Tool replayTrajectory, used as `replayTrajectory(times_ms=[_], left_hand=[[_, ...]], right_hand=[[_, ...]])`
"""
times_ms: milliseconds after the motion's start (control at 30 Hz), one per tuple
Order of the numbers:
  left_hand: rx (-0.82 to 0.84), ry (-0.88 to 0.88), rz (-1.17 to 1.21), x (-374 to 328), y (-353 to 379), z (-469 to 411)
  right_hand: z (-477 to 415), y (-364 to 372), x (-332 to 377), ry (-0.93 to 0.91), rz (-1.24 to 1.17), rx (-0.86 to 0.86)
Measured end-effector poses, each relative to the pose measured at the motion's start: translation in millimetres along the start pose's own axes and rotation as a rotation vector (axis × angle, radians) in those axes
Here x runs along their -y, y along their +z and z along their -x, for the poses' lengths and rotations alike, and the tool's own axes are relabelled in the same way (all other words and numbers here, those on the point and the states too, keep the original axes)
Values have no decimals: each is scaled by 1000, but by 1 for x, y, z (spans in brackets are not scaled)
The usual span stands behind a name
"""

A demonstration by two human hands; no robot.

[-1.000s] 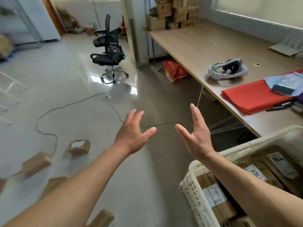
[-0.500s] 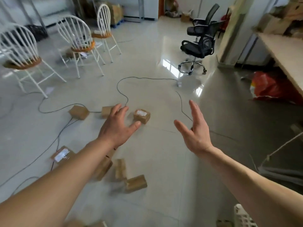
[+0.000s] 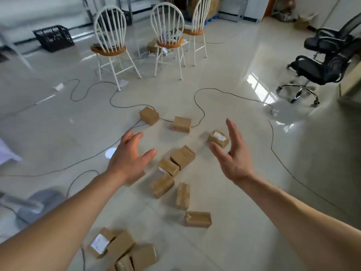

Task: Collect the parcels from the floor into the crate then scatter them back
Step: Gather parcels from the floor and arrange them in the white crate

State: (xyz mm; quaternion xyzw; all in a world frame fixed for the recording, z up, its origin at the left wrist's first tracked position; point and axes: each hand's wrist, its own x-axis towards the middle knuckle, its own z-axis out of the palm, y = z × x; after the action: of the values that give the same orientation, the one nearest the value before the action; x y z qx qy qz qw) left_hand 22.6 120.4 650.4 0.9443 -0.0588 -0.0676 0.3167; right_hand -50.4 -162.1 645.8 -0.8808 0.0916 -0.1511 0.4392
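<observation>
Parcels (image 3: 182, 156) lie scattered on the floor (image 3: 234, 231), none held: the left hand (image 3: 129, 159) and right hand (image 3: 232, 161) hover above them, fingers spread apart, as half a second ago. Between the left fingers (image 3: 132, 137) and right fingers (image 3: 233, 130) runs a loose trail of five brown ones; a labelled parcel (image 3: 218, 138), earlier by the left fingers, now shows just behind the right fingers. Two more lie beyond by a black cable (image 3: 199, 106), a pile (image 3: 121, 249) near the left forearm. White chairs (image 3: 109, 36) now stand straight beyond the fingers, the office chair (image 3: 322, 63) far right
</observation>
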Motion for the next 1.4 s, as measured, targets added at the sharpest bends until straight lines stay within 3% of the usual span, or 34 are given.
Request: replayTrajectory(times_ms=[367,733,1000,1400], left_hand=[[-66,-277,10,73,-18,-23],[-162,-481,5,83,-6,-78],[-27,-543,-11,93,59,-111],[351,-501,70,135,232,-166]], right_hand=[[-74,103,-2,-77,-37,223],[-187,130,-35,-112,-21,370],[-202,144,-91,-7,14,425],[-146,173,-230,355,226,466]])
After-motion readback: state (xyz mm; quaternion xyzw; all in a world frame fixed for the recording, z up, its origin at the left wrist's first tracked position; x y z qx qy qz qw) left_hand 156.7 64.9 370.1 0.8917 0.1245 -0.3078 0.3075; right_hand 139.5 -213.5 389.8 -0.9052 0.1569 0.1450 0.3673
